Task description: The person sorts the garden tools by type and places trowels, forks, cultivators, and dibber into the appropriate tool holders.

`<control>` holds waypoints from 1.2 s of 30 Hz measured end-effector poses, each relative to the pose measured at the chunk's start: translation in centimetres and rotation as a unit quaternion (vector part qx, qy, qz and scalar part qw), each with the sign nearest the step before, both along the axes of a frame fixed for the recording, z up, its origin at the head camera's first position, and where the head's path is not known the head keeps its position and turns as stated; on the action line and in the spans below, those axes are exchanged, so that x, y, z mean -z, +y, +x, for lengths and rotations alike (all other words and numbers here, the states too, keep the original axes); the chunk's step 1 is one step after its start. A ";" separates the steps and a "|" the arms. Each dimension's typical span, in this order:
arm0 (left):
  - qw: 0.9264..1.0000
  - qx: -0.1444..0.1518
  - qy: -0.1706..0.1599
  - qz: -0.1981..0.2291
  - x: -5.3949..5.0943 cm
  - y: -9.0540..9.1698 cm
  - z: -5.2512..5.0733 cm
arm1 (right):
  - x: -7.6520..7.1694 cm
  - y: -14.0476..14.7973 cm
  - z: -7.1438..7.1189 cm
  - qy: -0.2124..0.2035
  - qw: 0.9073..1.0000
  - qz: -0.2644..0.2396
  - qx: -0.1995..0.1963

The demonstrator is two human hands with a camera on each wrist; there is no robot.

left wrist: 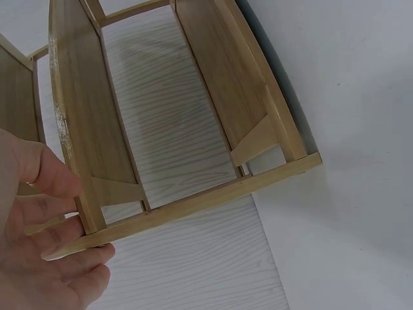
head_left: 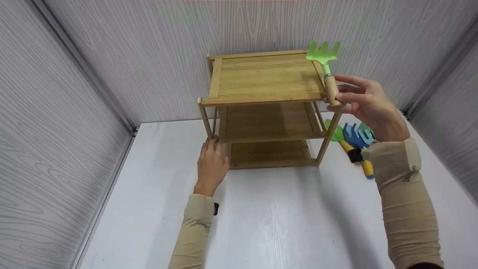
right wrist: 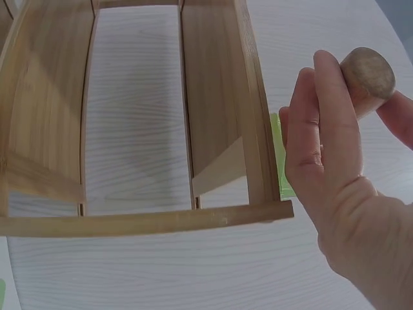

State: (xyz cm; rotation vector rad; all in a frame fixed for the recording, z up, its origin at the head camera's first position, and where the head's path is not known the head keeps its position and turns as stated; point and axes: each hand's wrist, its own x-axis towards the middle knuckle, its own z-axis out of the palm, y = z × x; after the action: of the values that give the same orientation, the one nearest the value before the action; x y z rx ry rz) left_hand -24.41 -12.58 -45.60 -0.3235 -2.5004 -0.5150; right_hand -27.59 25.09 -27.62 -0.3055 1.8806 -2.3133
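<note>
A three-tier wooden shelf (head_left: 267, 76) stands against the back wall. My right hand (head_left: 368, 99) pinches the wooden handle (head_left: 331, 91) of a small fork with green tines (head_left: 322, 56), held upright at the shelf's top right corner. In the right wrist view, the handle's round end (right wrist: 369, 71) shows between the fingers of my right hand (right wrist: 342, 168), beside the shelf frame (right wrist: 148, 223). My left hand (head_left: 212, 164) is at the left front post, near the middle tier. The left wrist view shows the fingers of my left hand (left wrist: 48, 232) curled around the shelf's post (left wrist: 187, 203).
Right of the shelf, partly behind my right forearm, lie a green tool with a yellow handle (head_left: 337, 132), a blue fork (head_left: 353, 136) and other tools on the white table (head_left: 261, 216). Grey wood-patterned walls (head_left: 149, 45) stand at the back and sides.
</note>
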 end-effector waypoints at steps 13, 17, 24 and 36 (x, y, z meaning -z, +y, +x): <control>1.000 -0.007 -0.003 -0.011 -0.1 0.0 0.1 | -0.3 -1.7 -0.6 -0.008 1.000 -0.018 -0.013; 1.000 -0.003 0.002 -0.009 0.0 0.1 0.1 | -0.2 -2.1 -0.8 -0.006 0.999 -0.021 -0.024; 1.000 -0.002 0.001 -0.009 -0.1 0.1 0.1 | -0.3 -3.1 -1.1 -0.010 0.999 -0.020 -0.033; 1.000 0.001 -0.015 0.003 -0.3 0.3 0.3 | -1.2 -5.6 -2.2 -0.035 0.997 -0.037 -0.058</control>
State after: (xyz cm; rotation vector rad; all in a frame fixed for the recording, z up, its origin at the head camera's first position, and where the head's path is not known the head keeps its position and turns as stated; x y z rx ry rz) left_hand -24.15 -12.31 -45.30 -0.3183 -2.5264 -0.5321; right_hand -29.80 19.46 -26.43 -0.3298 1.7025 -2.2886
